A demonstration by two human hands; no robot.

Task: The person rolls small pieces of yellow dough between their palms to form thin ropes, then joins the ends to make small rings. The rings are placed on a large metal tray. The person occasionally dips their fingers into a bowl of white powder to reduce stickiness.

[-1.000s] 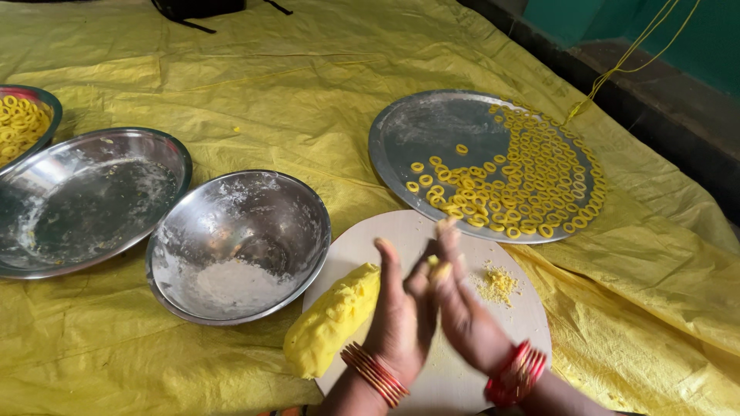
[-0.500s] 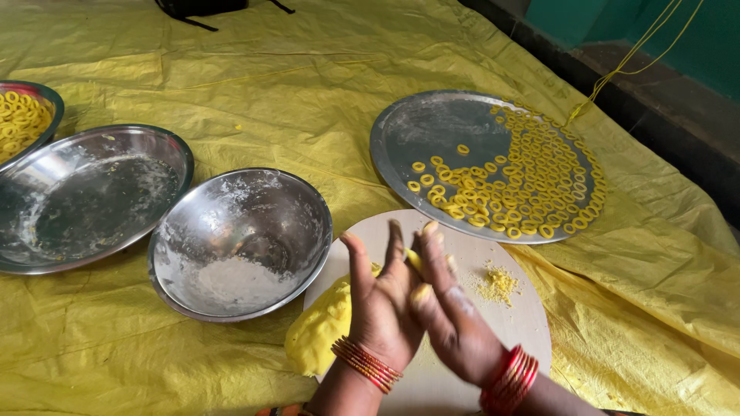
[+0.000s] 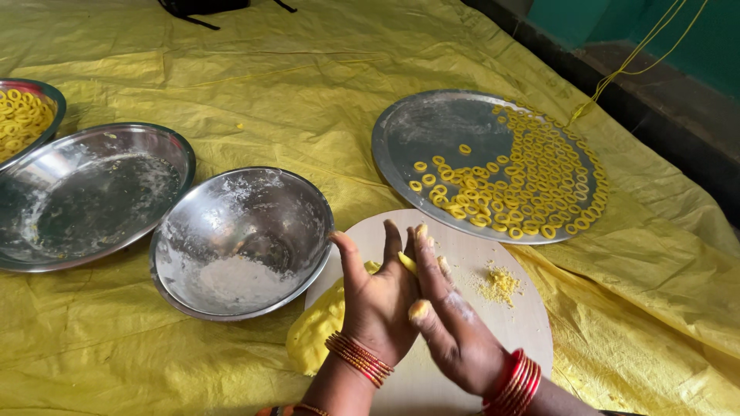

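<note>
My left hand [image 3: 379, 300] and my right hand [image 3: 451, 316] are pressed palm to palm over a round pale board [image 3: 493, 254]. A small piece of yellow dough [image 3: 406, 263] shows between the palms. A larger lump of yellow dough [image 3: 316, 327] lies on the board's left edge, partly hidden behind my left wrist. A little heap of yellow crumbs [image 3: 499, 283] sits on the board to the right. Beyond the board, a round steel tray [image 3: 420, 135] carries several small yellow dough rings [image 3: 539, 177].
A steel bowl [image 3: 243, 240] with white flour residue stands left of the board. A wider steel dish [image 3: 85, 192] lies further left, and a bowl of yellow rings [image 3: 23, 119] is at the left edge. Yellow sheeting [image 3: 308, 77] covers the floor. A dark ledge [image 3: 655, 115] runs along the right.
My hands have slid against each other, the right palm moving forward over the left, with the small dough piece kept between them. Nothing else has moved.
</note>
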